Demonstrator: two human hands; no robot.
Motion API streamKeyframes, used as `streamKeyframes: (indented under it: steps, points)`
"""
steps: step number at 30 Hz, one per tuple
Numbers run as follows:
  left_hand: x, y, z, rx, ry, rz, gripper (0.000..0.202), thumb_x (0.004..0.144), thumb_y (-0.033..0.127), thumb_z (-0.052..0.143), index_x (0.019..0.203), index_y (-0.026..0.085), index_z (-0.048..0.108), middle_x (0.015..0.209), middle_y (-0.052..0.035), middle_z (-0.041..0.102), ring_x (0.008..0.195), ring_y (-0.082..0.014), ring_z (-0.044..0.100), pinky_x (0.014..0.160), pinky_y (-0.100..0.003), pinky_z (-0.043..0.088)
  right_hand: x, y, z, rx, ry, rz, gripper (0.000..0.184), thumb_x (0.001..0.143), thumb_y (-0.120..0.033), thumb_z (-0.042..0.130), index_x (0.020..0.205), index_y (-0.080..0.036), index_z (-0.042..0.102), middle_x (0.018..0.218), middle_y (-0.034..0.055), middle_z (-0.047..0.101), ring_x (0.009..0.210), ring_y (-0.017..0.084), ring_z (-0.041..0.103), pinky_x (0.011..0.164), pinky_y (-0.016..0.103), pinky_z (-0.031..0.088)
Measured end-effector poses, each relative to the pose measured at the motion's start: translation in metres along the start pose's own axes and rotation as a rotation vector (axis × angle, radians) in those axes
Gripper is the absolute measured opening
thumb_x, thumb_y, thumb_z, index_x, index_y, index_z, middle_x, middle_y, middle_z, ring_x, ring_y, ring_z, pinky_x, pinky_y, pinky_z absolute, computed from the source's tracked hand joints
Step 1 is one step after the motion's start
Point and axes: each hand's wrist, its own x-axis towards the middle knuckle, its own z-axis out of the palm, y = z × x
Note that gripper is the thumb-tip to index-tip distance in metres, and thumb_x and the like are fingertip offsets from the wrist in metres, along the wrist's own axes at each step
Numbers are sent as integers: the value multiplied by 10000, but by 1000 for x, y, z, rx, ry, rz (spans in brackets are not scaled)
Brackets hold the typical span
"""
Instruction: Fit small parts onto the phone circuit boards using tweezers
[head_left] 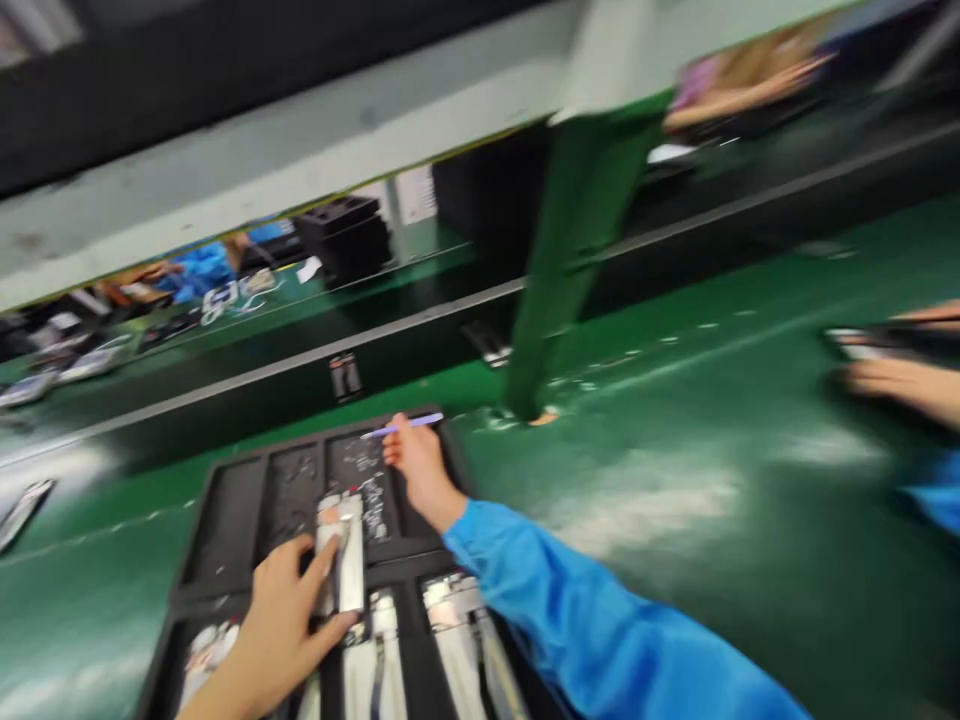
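Note:
A black compartment tray (225, 520) lies on the green bench in front of me. Its near slots hold several silvery flat parts (450, 610). My left hand (281, 625) grips one silvery flat part (345, 560) over the middle of the tray, thumb against its side. My right hand (416, 465), in a blue sleeve, reaches over the tray's far right corner and pinches a thin purple stick-like tool (405, 427). The picture is blurred by motion.
A green post (577, 260) stands just beyond the tray. Behind it runs a dark conveyor lane (300, 380) with small items. Another person's hands (907, 385) work at the right edge. More people in blue sit across the line (195, 275).

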Motion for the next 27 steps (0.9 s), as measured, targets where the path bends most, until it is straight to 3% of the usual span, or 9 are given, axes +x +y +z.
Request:
streamKeyframes:
  steps: [1, 3, 5, 8, 10, 12, 16, 21, 27]
  points:
    - [-6, 1, -3, -3, -35, -11, 761, 904, 629, 630, 1564, 286, 472, 1318, -184, 607, 1216, -384, 594, 974, -538, 537, -5, 11, 12, -41, -64, 13, 305, 1015, -384, 656, 1210, -149, 650, 1129, 75, 682, 918, 190, 687, 795, 375, 607]
    - [-5, 0, -2, -23, -88, -32, 896, 862, 693, 677, 1605, 279, 397, 1355, -191, 577, 1266, -384, 560, 1018, -540, 516, -11, 14, 15, -125, -164, -38, 272, 1004, -408, 669, 1047, -139, 668, 884, 17, 673, 715, 135, 641, 680, 299, 573]
    - [0, -4, 4, -59, -106, -32, 1042, 798, 812, 676, 1631, 286, 334, 1404, -202, 541, 1302, -406, 525, 1047, -576, 480, -17, 3, -1, -209, -237, -132, 331, 911, -481, 765, 908, -163, 674, 698, -22, 623, 614, 121, 591, 626, 264, 534]
    - [6, -8, 10, -80, -97, 75, 1263, 710, 966, 588, 1654, 195, 257, 1579, -270, 381, 1428, -497, 378, 1107, -667, 362, -40, -13, -33, -364, -342, -183, 415, 765, -562, 866, 815, -185, 700, 628, -13, 634, 579, 138, 596, 603, 275, 531]
    - [8, -10, 12, -58, -92, 178, 1331, 725, 965, 570, 1654, 92, 188, 1658, -288, 262, 1508, -504, 253, 1157, -659, 279, -57, -12, -47, -533, -417, -213, 382, 810, -557, 828, 827, -191, 719, 646, 6, 660, 590, 151, 622, 596, 277, 538]
    - [9, -10, 13, -38, -92, 237, 1295, 781, 883, 606, 1646, 39, 140, 1681, -276, 220, 1551, -467, 185, 1185, -622, 233, -67, -3, -54, -758, -500, -296, 320, 919, -517, 722, 888, -199, 729, 729, 29, 703, 638, 160, 659, 602, 272, 544]
    - [9, -8, 13, -23, -55, 253, 1157, 814, 712, 674, 1635, 63, 184, 1687, -267, 207, 1568, -455, 160, 1170, -594, 212, -61, 19, -52, -1092, -677, -522, 284, 1037, -402, 538, 903, -207, 696, 886, 53, 752, 660, 152, 672, 610, 272, 541]
    - [9, -10, 9, -50, -13, 258, 1147, 783, 754, 678, 1607, 70, 268, 1655, -286, 281, 1524, -461, 269, 1155, -588, 208, -47, 34, -45, -1153, -783, -589, 211, 1038, -322, 532, 927, -214, 677, 908, 43, 755, 764, 168, 704, 737, 291, 562]
    - [9, -12, 5, -99, -80, 241, 1058, 800, 777, 655, 1578, 116, 375, 1656, -260, 297, 1498, -476, 313, 1172, -618, 198, -47, 40, -47, -1153, -810, -677, 143, 1046, -262, 531, 947, -218, 626, 903, 44, 746, 781, 170, 711, 725, 295, 562]
